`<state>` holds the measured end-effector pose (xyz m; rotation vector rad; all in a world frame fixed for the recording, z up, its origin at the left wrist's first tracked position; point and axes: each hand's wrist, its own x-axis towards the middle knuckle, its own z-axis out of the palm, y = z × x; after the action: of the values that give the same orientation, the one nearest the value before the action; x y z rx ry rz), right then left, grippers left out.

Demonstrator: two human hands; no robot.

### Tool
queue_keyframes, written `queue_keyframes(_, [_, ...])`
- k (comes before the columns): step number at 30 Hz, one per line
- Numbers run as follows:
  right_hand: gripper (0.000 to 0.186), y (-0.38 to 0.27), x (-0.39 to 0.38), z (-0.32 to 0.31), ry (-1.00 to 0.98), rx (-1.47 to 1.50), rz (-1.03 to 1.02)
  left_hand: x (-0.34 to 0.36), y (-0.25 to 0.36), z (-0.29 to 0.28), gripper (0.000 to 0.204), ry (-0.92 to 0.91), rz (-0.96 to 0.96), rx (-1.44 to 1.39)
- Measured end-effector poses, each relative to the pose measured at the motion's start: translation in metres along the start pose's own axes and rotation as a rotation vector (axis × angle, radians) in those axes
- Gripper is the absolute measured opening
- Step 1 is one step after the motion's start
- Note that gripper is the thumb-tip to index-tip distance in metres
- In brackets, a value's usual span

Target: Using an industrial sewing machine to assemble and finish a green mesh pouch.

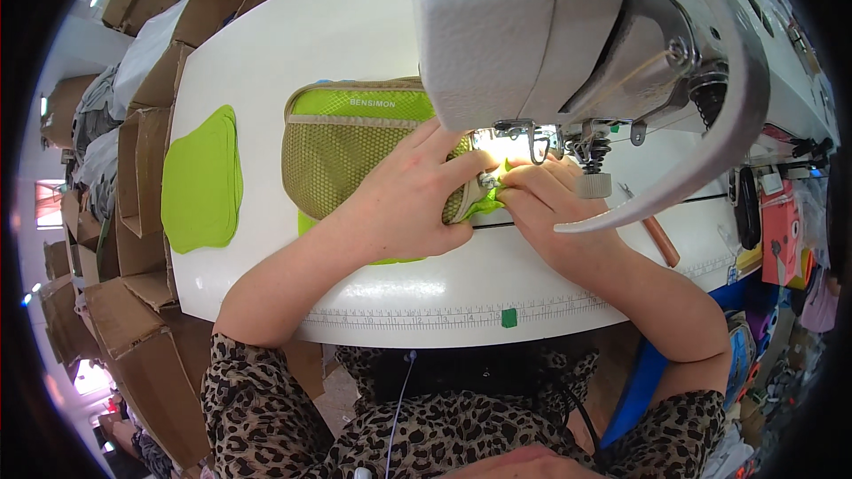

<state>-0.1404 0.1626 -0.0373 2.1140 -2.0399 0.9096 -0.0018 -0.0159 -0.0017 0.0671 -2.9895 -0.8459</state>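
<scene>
A lime-green pouch with a tan mesh front (333, 155) lies on the white sewing table, its right edge close under the lit head of a sewing machine (497, 44). My left hand (404, 191) rests over the pouch, thumb and fingers closed on its right edge. Beside the needle area my right hand (550, 208) pinches a crumpled bit of lime-green fabric (486, 205) at the pouch's edge. The machine head partly covers the right fingertips and the pouch's upper right corner. More green fabric shows beneath the pouch.
A stack of lime-green cut pieces (204, 182) lies at the table's left. Right of my right hand is a small wooden-handled tool (661, 241). A curved white guard (745, 80) arches over the right forearm. Cardboard boxes (133, 337) crowd the left side.
</scene>
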Motion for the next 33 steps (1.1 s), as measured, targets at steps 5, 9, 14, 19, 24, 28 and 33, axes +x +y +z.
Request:
queue_keyframes(5, [0.012,0.001,0.001,-0.005,-0.02,-0.025,-0.007,0.002,0.002,0.001,0.051,0.035,0.024,0.015])
queue_keyframes(9, [0.013,0.001,0.0,-0.005,-0.039,-0.05,0.014,0.003,0.0,0.002,0.049,-0.029,-0.007,-0.069])
queue_keyframes(14, [0.018,-0.001,0.003,-0.005,-0.121,-0.044,0.069,0.0,-0.003,-0.001,0.049,0.028,0.029,-0.016])
queue_keyframes(19, [0.016,0.004,-0.006,-0.002,-0.129,-0.091,0.086,0.001,-0.002,0.005,0.049,0.069,0.063,0.066])
queue_keyframes(24, [0.016,0.004,-0.006,-0.001,-0.112,-0.073,0.091,0.0,-0.003,0.009,0.051,0.079,0.042,0.037])
queue_keyframes(28, [0.015,0.007,-0.006,-0.005,-0.118,-0.091,0.095,0.002,0.001,0.013,0.051,0.104,0.05,0.05])
queue_keyframes(33, [0.015,0.008,-0.005,-0.003,-0.078,-0.06,0.077,0.003,-0.001,0.015,0.051,0.119,0.063,0.048])
